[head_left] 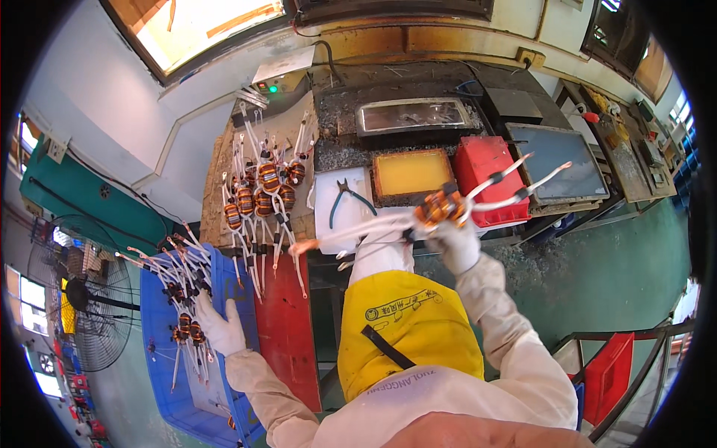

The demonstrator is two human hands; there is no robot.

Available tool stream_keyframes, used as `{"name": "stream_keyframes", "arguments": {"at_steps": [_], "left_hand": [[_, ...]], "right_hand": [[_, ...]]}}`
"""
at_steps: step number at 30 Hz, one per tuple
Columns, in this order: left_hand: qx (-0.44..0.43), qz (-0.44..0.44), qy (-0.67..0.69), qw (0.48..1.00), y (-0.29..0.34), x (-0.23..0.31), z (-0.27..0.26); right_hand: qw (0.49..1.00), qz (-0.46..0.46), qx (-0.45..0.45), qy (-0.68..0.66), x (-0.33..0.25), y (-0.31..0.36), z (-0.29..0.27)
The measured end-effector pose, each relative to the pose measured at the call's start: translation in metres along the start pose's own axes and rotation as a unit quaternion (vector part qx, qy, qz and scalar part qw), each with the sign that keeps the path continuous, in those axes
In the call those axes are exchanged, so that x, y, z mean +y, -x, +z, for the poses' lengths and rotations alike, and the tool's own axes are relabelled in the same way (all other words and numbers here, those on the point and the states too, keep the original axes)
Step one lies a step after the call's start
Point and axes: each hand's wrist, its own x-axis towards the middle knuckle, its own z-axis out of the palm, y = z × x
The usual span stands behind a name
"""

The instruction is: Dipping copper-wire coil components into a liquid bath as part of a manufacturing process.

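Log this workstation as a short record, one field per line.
Left hand: gloved, at the coils inside the blue bin; grip unclear; hand
Right hand: gloved, holding a copper-wound coil with white leads; hand
Bench, left: bunch of similar coils on a wooden board
Bench, middle: pliers on a white surface, beside a yellow-filled tray
Right of tray: red container
Back: box with a green light lit
Floor, left: black fan
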Motion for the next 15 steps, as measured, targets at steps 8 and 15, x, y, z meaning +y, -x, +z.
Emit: {"name": "stream_keyframes", "arguments": {"at_steps": [8, 15], "left_hand": [[-0.19, -0.126, 0.004, 0.974, -0.024, -0.036, 0.025], [-0.316, -0.189, 0.071, 0.927, -0.072, -0.071, 0.073]], "right_hand": [[0.969, -0.115, 0.213, 0.052, -0.079, -0.094, -0.118], [0.952, -0.167, 0.239, 0.094, -0.068, -0.136, -0.171]]}}
